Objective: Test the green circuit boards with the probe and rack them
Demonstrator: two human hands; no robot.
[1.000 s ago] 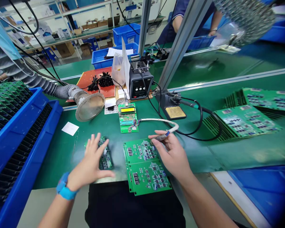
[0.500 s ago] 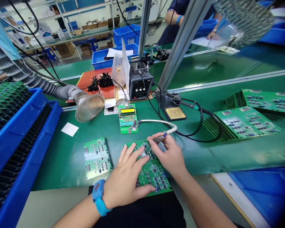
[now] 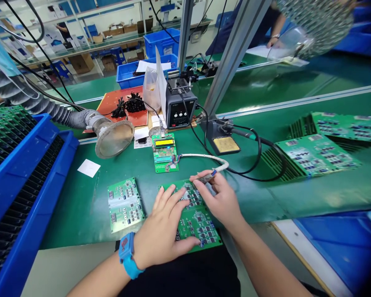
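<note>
A green circuit board panel (image 3: 200, 225) lies at the table's front edge. My left hand (image 3: 165, 227), with a blue wrist strap, rests spread over the panel's left part, fingers apart. In my right hand (image 3: 219, 198) a grey connector probe (image 3: 205, 178) is pinched, its tip at the panel's upper edge; the exact contact is hidden by my fingers. A white cable (image 3: 204, 156) runs from the probe to a small programmer board (image 3: 165, 152) with a lit yellow display. Another circuit board panel (image 3: 125, 205) lies to the left of my hand.
Blue trays (image 3: 54, 173) of boards stand at left, beside a fume extraction hose (image 3: 114, 138). A soldering station (image 3: 181, 107) and iron stand (image 3: 224, 142) sit behind. Stacked circuit boards (image 3: 318, 154) lie at right. Across the bench is a co-worker's hand (image 3: 272, 41).
A small blue light now shows on the programmer board below its display. The view has shifted slightly; my hands keep nearly the same place on the panel. The co-worker's arm has moved.
</note>
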